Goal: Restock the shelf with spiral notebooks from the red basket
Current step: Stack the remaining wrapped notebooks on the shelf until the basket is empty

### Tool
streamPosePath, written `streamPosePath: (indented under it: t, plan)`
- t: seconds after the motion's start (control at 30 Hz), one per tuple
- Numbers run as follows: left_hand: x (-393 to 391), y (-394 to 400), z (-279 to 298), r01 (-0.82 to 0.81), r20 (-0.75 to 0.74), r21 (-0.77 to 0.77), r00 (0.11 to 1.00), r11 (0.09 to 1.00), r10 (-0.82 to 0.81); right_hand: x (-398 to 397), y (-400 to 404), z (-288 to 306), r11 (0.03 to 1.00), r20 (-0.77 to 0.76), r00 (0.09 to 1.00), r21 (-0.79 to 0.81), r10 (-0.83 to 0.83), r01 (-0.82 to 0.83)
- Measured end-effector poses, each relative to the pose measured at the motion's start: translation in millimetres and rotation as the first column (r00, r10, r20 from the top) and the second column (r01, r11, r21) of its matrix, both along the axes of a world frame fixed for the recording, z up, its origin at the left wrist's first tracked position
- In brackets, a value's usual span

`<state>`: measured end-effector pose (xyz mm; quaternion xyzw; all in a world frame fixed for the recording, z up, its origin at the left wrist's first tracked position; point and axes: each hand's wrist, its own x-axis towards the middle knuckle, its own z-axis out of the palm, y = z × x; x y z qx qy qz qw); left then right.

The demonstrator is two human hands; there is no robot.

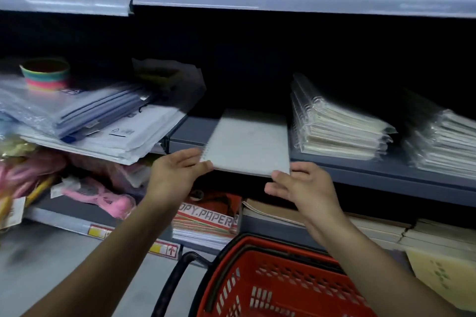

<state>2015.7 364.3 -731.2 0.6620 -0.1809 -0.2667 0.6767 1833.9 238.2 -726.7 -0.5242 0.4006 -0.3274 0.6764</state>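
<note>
Notebooks are what you're stocking onto the grey metal shelf [373, 170], a long flat ledge with a dark recess behind it. Below, your red basket [270, 283] of perforated plastic sits in front of the lower shelf, its black handle folded to the left. On the ledge to the right, a stack of wrapped notebooks [337, 126] lies flat, wire coils facing left under glossy clear film. Left of it, the spiral notebook [247, 141] you're placing is a pale, matte rectangle, lying on the ledge with its near edge overhanging. Your left hand [177, 172] touches its near left corner beside the coil, fingers fairly straight. Your right hand [301, 188] meets the near right corner with fingers extended, gripping nothing.
</note>
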Motion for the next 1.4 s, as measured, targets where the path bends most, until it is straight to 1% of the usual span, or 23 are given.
streamPosePath:
  t: [0.1, 0.2, 0.3, 0.37, 0.47, 0.57, 0.7, 0.83, 0.9, 1.0, 1.1, 1.2, 1.33, 1.4]
  plan:
    - [1.0, -7.1, 2.3, -0.113, 0.201, 0.078, 0.975, 0.99, 0.096, 9.9, -3.3, -4.9, 0.979, -0.115, 0.991, -0.202, -0.067, 0.043]
    - [9.2, -23.4, 7.7, -0.214, 0.381, 0.159, 0.914, 0.964, 0.14, 28.9, -15.2, -8.0, 0.948, -0.219, 0.972, -0.317, -0.08, 0.006]
    - [26.0, -43.7, 9.1, -0.25, 0.536, 0.213, 0.838, 0.944, 0.101, 46.8, -29.6, -7.8, 0.874, -0.371, 0.902, -0.485, -0.222, 0.016]
    - [35.6, -56.2, 8.5, -0.248, 0.588, 0.249, 0.807, 0.936, 0.058, 54.0, -36.6, -5.2, 0.866, -0.404, 0.872, -0.499, -0.275, 0.042]
    - [44.4, -69.0, 4.1, -0.233, 0.593, 0.289, 0.805, 0.929, 0.017, 58.6, -43.7, -7.9, 0.857, -0.419, 0.849, -0.511, -0.321, 0.072]
    - [42.3, -72.7, 0.2, -0.241, 0.604, 0.275, 0.797, 0.931, 0.028, 60.5, -43.7, -16.0, 0.827, -0.361, 0.867, -0.554, -0.344, 0.097]
    - [32.2, -66.0, -0.9, -0.222, 0.585, 0.24, 0.81, 0.945, 0.042, 55.1, -41.0, -21.9, 0.855, -0.322, 0.902, -0.511, -0.289, 0.091]
    - [21.6, -51.8, 4.9, -0.208, 0.592, 0.187, 0.804, 0.96, 0.059, 34.1, -36.1, -19.7, 0.85, -0.249, 0.943, -0.522, -0.223, 0.063]
    - [10.1, -40.5, 6.8, -0.188, 0.581, 0.171, 0.812, 0.967, 0.056, 17.3, -27.7, -13.9, 0.85, -0.236, 0.952, -0.525, -0.193, 0.042]
    - [-19.2, -19.8, 6.6, -0.137, 0.547, 0.17, 0.837, 0.976, 0.022, -14.7, -8.7, -7.2, 0.868, -0.26, 0.958, -0.496, -0.117, -0.028]
    - [-50.2, 3.4, -1.7, -0.107, 0.519, 0.188, 0.855, 0.976, -0.006, -50.5, 8.0, -11.7, 0.875, -0.328, 0.941, -0.477, -0.082, -0.09]
    - [-80.1, 22.8, -17.2, -0.052, 0.465, 0.216, 0.883, 0.975, -0.056, -85.8, 24.9, -26.4, 0.914, -0.368, 0.929, -0.385, -0.026, -0.127]
    - [-117.5, 46.0, -53.7, -0.02, 0.39, 0.275, 0.916, 0.961, -0.093, -130.0, 55.1, -52.3, 0.951, -0.427, 0.901, -0.239, 0.078, -0.195]
    - [-132.9, 54.7, -76.9, 0.029, 0.349, 0.335, 0.925, 0.942, -0.153, -147.9, 68.4, -70.9, 0.968, -0.441, 0.884, -0.113, 0.154, -0.225]
